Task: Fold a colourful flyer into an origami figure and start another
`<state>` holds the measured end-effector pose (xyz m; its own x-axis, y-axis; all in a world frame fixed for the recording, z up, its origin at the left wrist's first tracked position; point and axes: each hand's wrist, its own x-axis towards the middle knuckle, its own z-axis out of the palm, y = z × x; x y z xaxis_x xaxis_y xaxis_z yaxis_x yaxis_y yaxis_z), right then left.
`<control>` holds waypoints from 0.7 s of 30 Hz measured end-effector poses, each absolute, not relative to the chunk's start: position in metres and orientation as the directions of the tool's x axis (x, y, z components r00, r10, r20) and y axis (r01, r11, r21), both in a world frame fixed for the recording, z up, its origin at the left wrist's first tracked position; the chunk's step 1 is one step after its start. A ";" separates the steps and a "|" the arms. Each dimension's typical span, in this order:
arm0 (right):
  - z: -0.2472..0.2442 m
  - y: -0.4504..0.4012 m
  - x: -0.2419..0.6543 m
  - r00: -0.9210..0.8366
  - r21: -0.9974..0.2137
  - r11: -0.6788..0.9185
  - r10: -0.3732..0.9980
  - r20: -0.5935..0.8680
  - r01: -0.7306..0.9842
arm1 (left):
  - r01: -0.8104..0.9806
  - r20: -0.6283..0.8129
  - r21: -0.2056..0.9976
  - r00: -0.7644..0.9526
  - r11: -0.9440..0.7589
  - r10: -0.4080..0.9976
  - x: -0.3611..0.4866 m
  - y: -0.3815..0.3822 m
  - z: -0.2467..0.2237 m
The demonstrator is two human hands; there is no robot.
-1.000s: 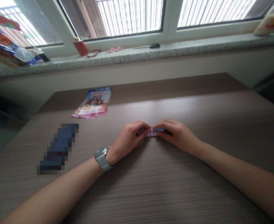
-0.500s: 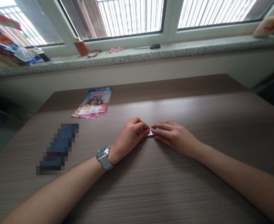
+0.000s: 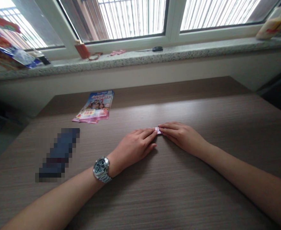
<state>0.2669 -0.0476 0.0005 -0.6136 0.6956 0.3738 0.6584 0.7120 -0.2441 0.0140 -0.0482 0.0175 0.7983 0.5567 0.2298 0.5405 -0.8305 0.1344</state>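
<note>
A small strip of folded paper [image 3: 158, 130], white with a pink pattern, lies on the table between my fingertips; most of it is covered. My left hand [image 3: 137, 143] lies flat, palm down, its fingers stretched over the paper's left part and its thumb apart on the near side. A silver watch sits on that wrist. From the other side, my right hand [image 3: 182, 134] has its fingers closed together on the paper's right end, and its thumb is partly hidden beneath them.
A stack of printed flyers [image 3: 94, 107] lies at the table's back left. Nearer stands out a blurred dark blue flat object [image 3: 59, 153]. On the stone windowsill [image 3: 131, 59] are scissors [image 3: 157, 49], pink scraps [image 3: 117, 52], an orange-red container [image 3: 82, 51] and colourful packaging [image 3: 8, 48].
My left hand has gone from pinching the paper to lying flat with fingers stretched over it. The paper looks flatter and narrower between my hands. My right hand has barely moved.
</note>
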 end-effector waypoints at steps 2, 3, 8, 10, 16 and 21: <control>0.001 -0.050 0.266 -0.608 -0.232 0.697 0.710 0.355 0.678 | 0.552 0.209 0.133 0.796 -0.823 0.568 0.014 -0.050 0.017; 0.001 -0.052 0.264 -0.604 -0.223 0.688 0.719 0.344 0.691 | 0.557 0.201 0.136 0.794 -0.819 0.573 0.015 -0.050 0.017; 0.000 -0.063 0.256 -0.597 -0.182 0.652 0.752 0.280 0.736 | 0.565 0.176 0.147 0.793 -0.812 0.584 0.014 -0.051 0.018; -0.001 -0.068 0.252 -0.604 -0.179 0.651 0.755 0.257 0.738 | 0.562 0.179 0.147 0.794 -0.814 0.581 0.014 -0.051 0.019; -0.003 -0.075 0.250 -0.614 -0.181 0.636 0.771 0.168 0.750 | 0.562 0.161 0.138 0.799 -0.815 0.579 0.014 -0.052 0.020; -0.004 -0.073 0.254 -0.621 -0.187 0.634 0.773 0.132 0.750 | 0.566 0.129 0.142 0.803 -0.812 0.582 0.010 -0.052 0.019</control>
<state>0.2540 -0.0735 -0.0044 -0.6206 0.7730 0.1316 0.7503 0.6342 -0.1867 0.0096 -0.0522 0.0185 0.8031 0.5817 0.1289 0.5657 -0.8124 0.1416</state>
